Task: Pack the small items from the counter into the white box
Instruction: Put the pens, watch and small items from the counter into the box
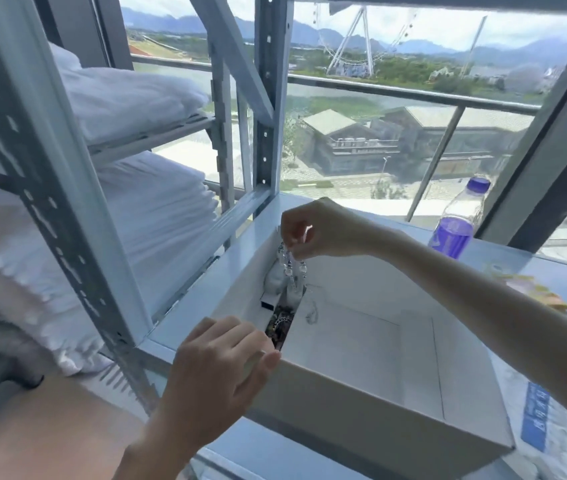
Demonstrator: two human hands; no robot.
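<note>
The right hand (pixel 313 230) pinches the top of a clear beaded bracelet (pixel 292 268) in a fingertip grip, and the strand dangles straight down over the far left corner of the white box (pixel 361 382). The left hand (pixel 219 368) rests its fingers on the box's near left rim, with the thumb on the front wall; its grip is clenched on the rim. Inside the box, along the left wall, lie a dark beaded chain (pixel 280 327), a small black item and some pale items too blurred to identify. The rest of the box floor is bare. The box sits at the left end of the bench (pixel 309 206), just beside a metal shelf rack (pixel 67 188) holding folded white linens (pixel 157 209). A purple-labelled bottle (pixel 458 220) stands near the bench's far edge, by the window.
</note>
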